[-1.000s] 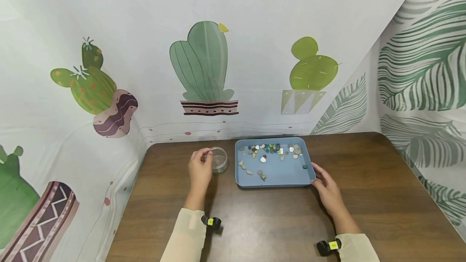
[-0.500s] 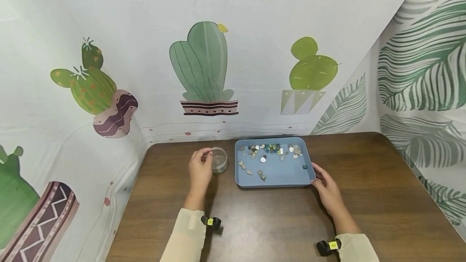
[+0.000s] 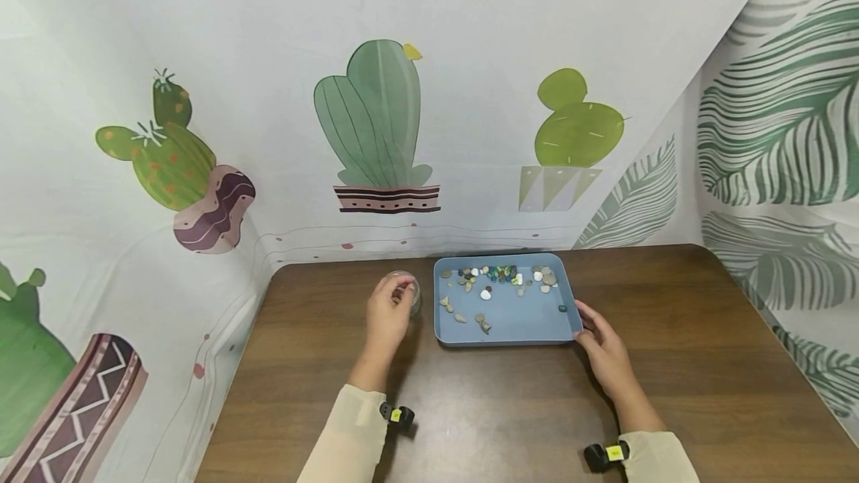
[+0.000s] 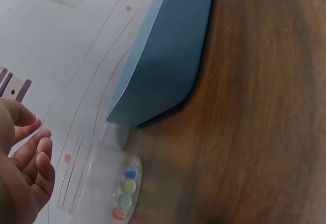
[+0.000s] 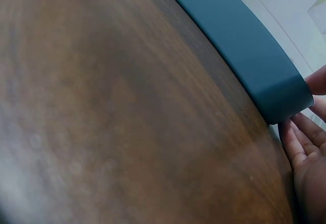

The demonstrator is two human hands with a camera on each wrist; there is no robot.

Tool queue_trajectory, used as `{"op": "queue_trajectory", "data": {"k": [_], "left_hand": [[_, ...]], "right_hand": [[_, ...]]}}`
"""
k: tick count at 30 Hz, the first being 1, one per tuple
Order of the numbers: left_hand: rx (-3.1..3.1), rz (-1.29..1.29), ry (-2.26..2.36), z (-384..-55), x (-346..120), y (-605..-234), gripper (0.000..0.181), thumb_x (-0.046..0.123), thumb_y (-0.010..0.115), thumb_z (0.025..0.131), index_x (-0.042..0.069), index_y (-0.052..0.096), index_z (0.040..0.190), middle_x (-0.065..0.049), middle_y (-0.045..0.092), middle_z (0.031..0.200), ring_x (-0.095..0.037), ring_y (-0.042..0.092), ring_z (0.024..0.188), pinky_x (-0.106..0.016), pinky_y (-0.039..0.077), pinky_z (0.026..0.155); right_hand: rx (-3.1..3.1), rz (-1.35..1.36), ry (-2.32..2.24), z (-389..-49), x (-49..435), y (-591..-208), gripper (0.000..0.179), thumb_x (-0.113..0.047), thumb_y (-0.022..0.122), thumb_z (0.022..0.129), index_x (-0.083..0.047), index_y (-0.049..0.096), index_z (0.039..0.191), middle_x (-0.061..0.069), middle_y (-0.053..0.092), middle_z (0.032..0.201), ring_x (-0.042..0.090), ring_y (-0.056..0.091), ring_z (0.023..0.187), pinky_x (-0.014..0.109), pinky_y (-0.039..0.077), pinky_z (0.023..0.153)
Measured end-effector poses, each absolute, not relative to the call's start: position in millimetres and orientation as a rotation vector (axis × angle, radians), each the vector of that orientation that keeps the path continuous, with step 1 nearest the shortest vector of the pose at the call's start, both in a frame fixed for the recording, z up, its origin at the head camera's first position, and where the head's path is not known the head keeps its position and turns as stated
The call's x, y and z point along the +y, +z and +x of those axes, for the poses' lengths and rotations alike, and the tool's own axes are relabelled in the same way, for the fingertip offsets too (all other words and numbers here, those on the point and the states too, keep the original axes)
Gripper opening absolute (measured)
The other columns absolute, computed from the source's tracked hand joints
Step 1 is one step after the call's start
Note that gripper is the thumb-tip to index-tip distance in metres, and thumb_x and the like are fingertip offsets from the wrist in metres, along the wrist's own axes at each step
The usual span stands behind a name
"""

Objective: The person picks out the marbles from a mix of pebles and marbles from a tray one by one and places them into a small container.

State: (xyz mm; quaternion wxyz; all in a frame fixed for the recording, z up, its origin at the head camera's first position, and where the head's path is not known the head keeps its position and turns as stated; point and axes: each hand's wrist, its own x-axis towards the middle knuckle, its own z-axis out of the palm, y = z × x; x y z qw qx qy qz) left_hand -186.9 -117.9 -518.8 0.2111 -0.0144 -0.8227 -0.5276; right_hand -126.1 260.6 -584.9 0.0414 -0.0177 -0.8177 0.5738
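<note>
A clear round jar (image 3: 415, 297) stands left of the tray. In the left wrist view, several coloured marbles (image 4: 128, 186) show at the bottom of the jar. My left hand (image 3: 389, 311) hangs over the jar and covers much of it from above. Its fingers are loosely bent, with nothing visible between them in the left wrist view. On the right, my right hand (image 3: 607, 352) grips the right end of the blue tray (image 3: 510, 323), thumb at the rim and fingers against the outer wall. Several small stones (image 3: 545, 276), shells (image 3: 459, 317) and marbles (image 3: 502, 273) lie in the tray.
The brown wooden table (image 3: 483, 416) runs up to a white cloth (image 3: 470, 118) printed with cacti and leaves, which hangs behind it. Black wrist cameras (image 3: 401, 416) sit at both sleeves. The tray stands close to the cloth.
My left hand has moved right, from the jar's left rim to over its mouth. The right hand, the tray and its contents have stayed in place.
</note>
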Motion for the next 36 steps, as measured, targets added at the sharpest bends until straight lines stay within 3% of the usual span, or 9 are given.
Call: {"op": "queue_trajectory", "data": {"k": [13,22,27,36], "left_hand": [[-2.429,-0.234,-1.386,-184.6,-89.2,-517.1,0.013,0.005,0.068,0.091,0.005,0.075,0.103,-0.005,0.069,0.093,-0.011,0.061,0.079,-0.018,0.052,0.068],[-2.525,-0.314,-1.299,-189.7,-69.5,-523.7,0.018,0.010,0.066,0.093,0.005,0.075,0.108,-0.003,0.070,0.099,-0.016,0.065,0.083,-0.019,0.050,0.067],[-2.576,-0.335,-1.252,-192.6,-57.1,-526.4,0.020,0.012,0.066,0.092,0.010,0.076,0.110,-0.002,0.070,0.103,-0.014,0.065,0.084,-0.018,0.048,0.067],[-2.642,-0.423,-1.122,-204.2,-39.7,-533.0,0.022,0.014,0.069,0.092,0.013,0.076,0.113,0.000,0.070,0.104,-0.011,0.067,0.084,-0.021,0.053,0.070]], "right_hand": [[-2.497,-0.053,1.761,-125.2,260.1,-584.4,0.052,-0.008,0.050,0.103,-0.014,0.041,0.154,0.017,0.043,0.157,0.010,0.046,0.130,-0.002,0.038,0.092],[-2.485,-0.051,1.767,-125.5,260.7,-586.8,0.052,-0.007,0.050,0.103,-0.013,0.041,0.154,0.018,0.043,0.156,0.002,0.045,0.127,-0.002,0.039,0.092],[-2.488,-0.047,1.762,-124.7,260.9,-585.9,0.052,-0.008,0.051,0.103,-0.014,0.041,0.154,0.017,0.043,0.157,0.005,0.046,0.128,-0.002,0.038,0.092],[-2.475,-0.025,1.760,-126.9,261.4,-589.6,0.051,-0.006,0.050,0.103,-0.011,0.042,0.153,0.020,0.043,0.155,-0.004,0.045,0.123,-0.002,0.039,0.092]]}}
